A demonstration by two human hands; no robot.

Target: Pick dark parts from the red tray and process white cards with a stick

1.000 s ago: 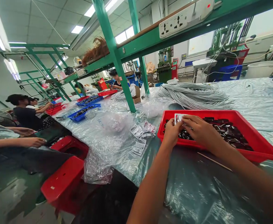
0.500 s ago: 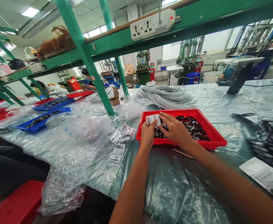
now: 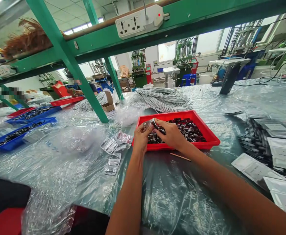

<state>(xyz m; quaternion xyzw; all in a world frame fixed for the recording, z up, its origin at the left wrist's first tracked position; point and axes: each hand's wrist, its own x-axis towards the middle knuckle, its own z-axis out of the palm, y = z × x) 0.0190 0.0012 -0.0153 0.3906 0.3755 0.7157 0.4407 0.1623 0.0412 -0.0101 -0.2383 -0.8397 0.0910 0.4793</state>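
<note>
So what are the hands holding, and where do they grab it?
Both pinch one small clear packet above the red tray: the left hand at its left end, the right hand at its right end.

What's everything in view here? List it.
tray: one, red, centre of table
parts: many, black, in the tray
packet: one, clear, pinched between both hands above the tray's left end
loose packets: several, clear, left of the tray
stick: one, pale, table just before the tray
cable coil: one, grey, behind the tray
side trays: two, blue, far left
power strip: one, white, on green beam overhead
left hand: one, bare, holding packet
right hand: one, bare, holding packet
</note>
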